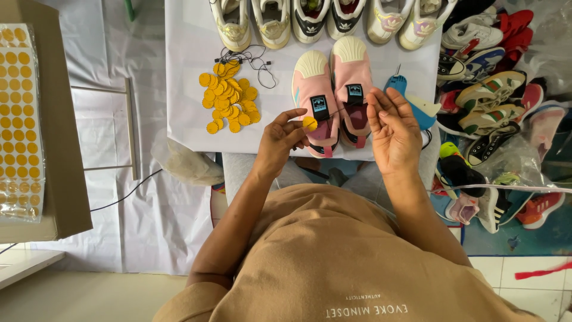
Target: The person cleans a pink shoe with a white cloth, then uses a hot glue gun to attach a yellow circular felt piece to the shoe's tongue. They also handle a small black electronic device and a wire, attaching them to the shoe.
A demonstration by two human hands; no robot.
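Pinching yellow round tag [309, 123] in left hand [281, 143] over pink shoes [333, 89].

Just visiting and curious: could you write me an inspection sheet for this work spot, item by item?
Surface: white table, covered with a white sheet.
Job's things: pink shoes, side by side; round yellow tag pinched in the left hand, with a thin string running toward the right hand.
Clutter: tag pile; blue tool beside the shoes; shoe row along the far edge.
Hands: left shut on the tag; right open, palm up, next to the shoes.
Cables: black strings by the pile; dark cord across the floor sheet.
Surroundings: shoe heap at right; sticker sheets on a box at left.
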